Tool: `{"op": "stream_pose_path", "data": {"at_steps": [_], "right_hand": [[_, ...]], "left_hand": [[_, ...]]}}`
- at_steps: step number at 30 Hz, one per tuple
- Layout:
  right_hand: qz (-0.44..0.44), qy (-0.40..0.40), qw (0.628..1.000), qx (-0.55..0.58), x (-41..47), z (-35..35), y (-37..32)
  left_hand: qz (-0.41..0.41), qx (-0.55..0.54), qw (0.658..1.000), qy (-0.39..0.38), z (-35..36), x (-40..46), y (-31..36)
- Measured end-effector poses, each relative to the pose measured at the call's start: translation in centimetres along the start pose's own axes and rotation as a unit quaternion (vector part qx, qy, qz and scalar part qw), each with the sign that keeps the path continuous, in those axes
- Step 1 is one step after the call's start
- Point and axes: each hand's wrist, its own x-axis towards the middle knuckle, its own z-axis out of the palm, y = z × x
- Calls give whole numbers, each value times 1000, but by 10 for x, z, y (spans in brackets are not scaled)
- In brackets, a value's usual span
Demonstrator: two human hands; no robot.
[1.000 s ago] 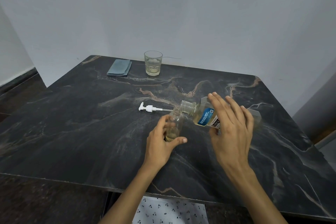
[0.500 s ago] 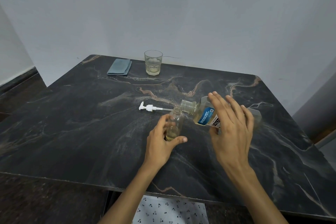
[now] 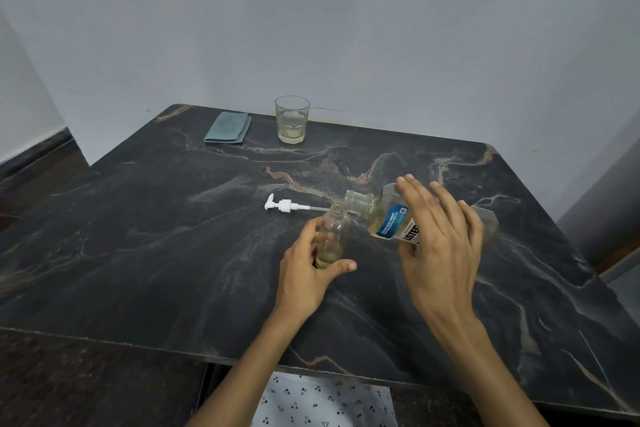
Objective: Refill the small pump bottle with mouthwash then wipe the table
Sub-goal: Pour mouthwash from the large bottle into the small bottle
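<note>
A small clear bottle (image 3: 333,234) stands upright mid-table with a little yellowish liquid at its bottom. My left hand (image 3: 308,274) grips its lower part. My right hand (image 3: 440,246) holds a large mouthwash bottle (image 3: 388,215) with a blue label, tipped on its side, its open neck right above the small bottle's mouth. The white pump head (image 3: 287,205) lies on the table just behind the small bottle. A folded blue-grey cloth (image 3: 227,127) lies at the far left of the dark marble table (image 3: 138,236).
A drinking glass (image 3: 292,120) with some pale liquid stands at the back, near the wall and to the right of the cloth. The table's front edge runs close to my body; white patterned fabric (image 3: 322,402) shows below it.
Almost nothing differs: both hands and both bottles stay where they were, the large bottle still tipped over the small one.
</note>
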Motion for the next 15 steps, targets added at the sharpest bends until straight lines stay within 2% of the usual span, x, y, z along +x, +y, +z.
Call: {"op": "stream_pose_path", "data": {"at_steps": [15], "right_hand": [[-2, 0, 1000, 2, 1, -1, 0]], "left_hand": [[-1, 3, 1000, -3, -1, -1, 4]]}}
